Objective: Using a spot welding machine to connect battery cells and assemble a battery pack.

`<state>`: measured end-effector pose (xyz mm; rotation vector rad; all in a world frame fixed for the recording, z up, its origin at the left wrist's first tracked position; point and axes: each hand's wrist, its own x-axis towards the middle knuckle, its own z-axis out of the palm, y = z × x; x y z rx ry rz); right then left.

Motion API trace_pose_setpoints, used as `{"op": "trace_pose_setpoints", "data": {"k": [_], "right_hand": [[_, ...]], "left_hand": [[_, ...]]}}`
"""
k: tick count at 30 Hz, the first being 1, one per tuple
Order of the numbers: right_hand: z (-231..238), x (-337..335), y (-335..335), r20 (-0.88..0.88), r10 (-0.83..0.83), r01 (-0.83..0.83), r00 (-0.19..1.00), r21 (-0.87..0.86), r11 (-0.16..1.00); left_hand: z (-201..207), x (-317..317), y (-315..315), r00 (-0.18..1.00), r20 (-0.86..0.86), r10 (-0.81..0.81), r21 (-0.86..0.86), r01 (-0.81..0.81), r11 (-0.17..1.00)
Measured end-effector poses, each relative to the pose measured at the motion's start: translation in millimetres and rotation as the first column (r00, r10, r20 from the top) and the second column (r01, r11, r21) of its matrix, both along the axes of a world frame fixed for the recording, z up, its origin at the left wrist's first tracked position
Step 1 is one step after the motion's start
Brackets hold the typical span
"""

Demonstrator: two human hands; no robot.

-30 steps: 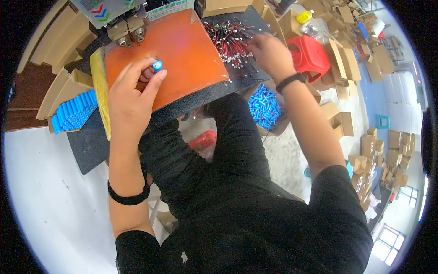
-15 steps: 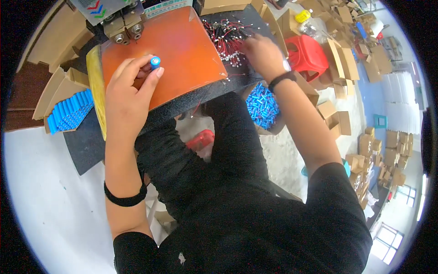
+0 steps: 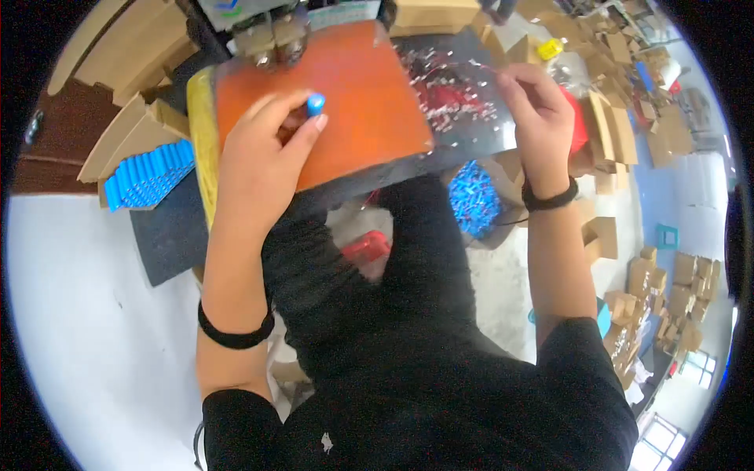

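Observation:
My left hand (image 3: 265, 161) is over the orange mat (image 3: 373, 125), pinching a small blue cylindrical battery cell (image 3: 316, 104) between thumb and fingers, one end facing up. To the right of the mat, my right hand (image 3: 543, 114) is raised with thumb and forefinger pressed together. From that pinch a thin wire lead (image 3: 488, 68) reaches leftward, blurred by motion. Below it spreads a pile of red and black wire leads (image 3: 454, 100) with white connectors, on the dark tabletop (image 3: 503, 118). A machine with two metal heads (image 3: 271, 43) stands at the mat's far edge.
Rows of blue cells (image 3: 149, 174) stand in a cardboard box at the left. Beside my knee, a carton holds many loose blue cells (image 3: 474, 200). A red stool (image 3: 579, 125) and cardboard boxes (image 3: 613, 137) lie to the right. Something red (image 3: 367, 246) shows between my legs.
My right hand has lifted out of the wire pile and moved right, with a wire lead in its fingers. My left hand still holds the cell over the mat. The whole view has shifted.

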<state>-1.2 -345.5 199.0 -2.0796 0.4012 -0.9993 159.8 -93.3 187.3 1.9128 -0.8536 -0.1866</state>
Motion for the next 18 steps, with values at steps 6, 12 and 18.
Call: {"op": "trace_pose_setpoints", "data": {"k": [6, 12, 18], "right_hand": [[-27.7, 27.1, 51.4, 0.181, 0.098, -0.071, 0.979, -0.154, 0.986], [-31.4, 56.9, 66.0, 0.161, 0.082, -0.053, 0.984, -0.174, 0.983], [-37.2, 65.4, 66.9, 0.152, 0.100, -0.082, 0.983, -0.119, 0.990]], "left_hand": [[1.8, 9.1, -5.8, 0.999, 0.049, 0.013, -0.016, -0.012, 1.000], [-1.6, 13.5, -5.4, 0.993, 0.005, 0.122, 0.000, -0.122, 0.993], [-5.3, 18.2, -5.2, 0.983, -0.013, 0.181, 0.010, -0.180, 0.984]]}}
